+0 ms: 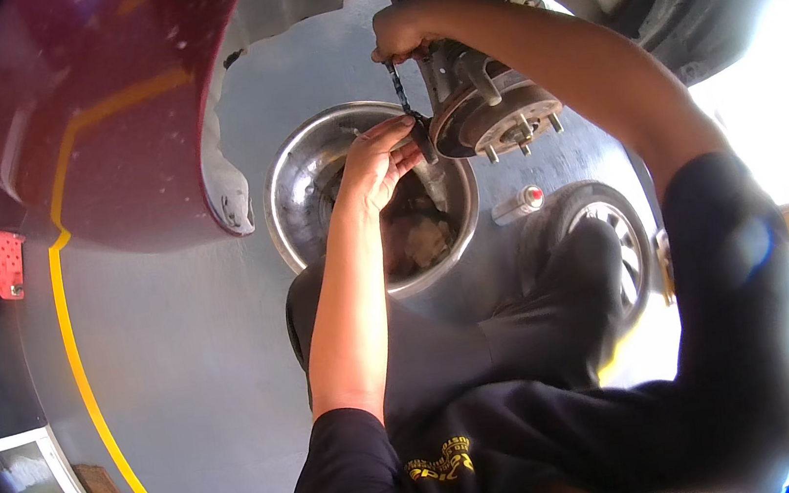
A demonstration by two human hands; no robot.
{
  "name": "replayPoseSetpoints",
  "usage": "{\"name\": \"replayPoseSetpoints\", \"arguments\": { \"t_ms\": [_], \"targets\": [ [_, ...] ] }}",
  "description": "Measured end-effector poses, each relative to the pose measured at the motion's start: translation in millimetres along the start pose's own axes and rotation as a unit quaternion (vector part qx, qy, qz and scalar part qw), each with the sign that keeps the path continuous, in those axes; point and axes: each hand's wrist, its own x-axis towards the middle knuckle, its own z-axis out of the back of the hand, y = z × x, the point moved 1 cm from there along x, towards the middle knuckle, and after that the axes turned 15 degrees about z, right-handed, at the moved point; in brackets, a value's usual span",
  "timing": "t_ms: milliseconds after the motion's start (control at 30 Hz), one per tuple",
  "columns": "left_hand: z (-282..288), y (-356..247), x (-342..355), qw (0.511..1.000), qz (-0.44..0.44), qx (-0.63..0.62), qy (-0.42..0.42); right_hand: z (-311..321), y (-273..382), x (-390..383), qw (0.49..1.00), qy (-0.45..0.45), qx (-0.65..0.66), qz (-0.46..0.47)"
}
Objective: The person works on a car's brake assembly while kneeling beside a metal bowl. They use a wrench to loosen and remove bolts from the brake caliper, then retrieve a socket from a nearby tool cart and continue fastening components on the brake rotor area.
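Observation:
My left hand [375, 165] reaches up over the steel basin, its thumb and fingers closed on a narrow dark metal part [423, 140] beside the brake disc's edge. From that part a thin dark rod [399, 88] runs up to below my right hand [403, 31]. That hand is curled shut against the suspension parts, and what its fingers grip is hidden. The rusty brake disc [468, 122] sits on the hub, with several wheel studs [523, 132] pointing toward me.
Below my hands stands a wide steel basin [289, 230] with a pale cloth-like lump [427, 242] inside. A spray can [517, 205] and a wheel [635, 237] lie near my knee. The dark red car panel [103, 115] hangs at left, over a yellow floor line [73, 355].

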Motion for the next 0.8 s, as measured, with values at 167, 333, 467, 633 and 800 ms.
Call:
{"name": "replayPoseSetpoints", "arguments": {
  "t_ms": [167, 333, 467, 633, 800],
  "targets": [
    [6.1, -3.6, -2.0, 1.000, -0.004, -0.021, 0.000, 4.6, -0.7, 7.5, 1.000, -0.023, -0.008, 0.014],
    [9.4, 1.3, -3.6, 0.999, 0.010, -0.035, 0.007, 3.6, 8.1, 0.1, 0.999, -0.014, 0.005, 0.040],
    [0.3, -3.6, -5.1, 0.999, 0.014, -0.042, 0.005, 7.8, 6.5, -3.5, 0.999, 0.008, 0.015, 0.051],
    [13.7, 5.3, 7.5, 0.998, 0.014, -0.053, 0.039, 3.4, 12.5, -7.4, 0.998, 0.007, 0.027, 0.064],
    [10.1, 6.9, 8.9, 0.997, 0.007, -0.061, 0.043, 4.4, 12.4, -8.7, 0.997, 0.009, -0.006, 0.081]
  ]
}}
